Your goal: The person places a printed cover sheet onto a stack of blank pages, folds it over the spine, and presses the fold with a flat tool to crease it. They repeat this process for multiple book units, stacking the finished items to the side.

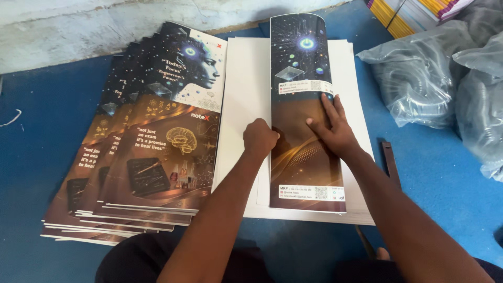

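Floor: you are looking down at a blue mat point(63, 120) that covers the ground edge to edge, slightly scuffed and dusty
Wall: ahead of you runs a rough, whitewashed wall point(105, 26), stained grey in patches, meeting the mat along a slanting line
Right side: you have clear plastic bags point(435, 78) holding dark coiled pieces lying on the mat
Top right corner: a stack of striped yellow sheets point(403, 13) sits near the wall
Left edge: a thin white string point(11, 119) lies on the mat
Light: soft and even, no hard shadows
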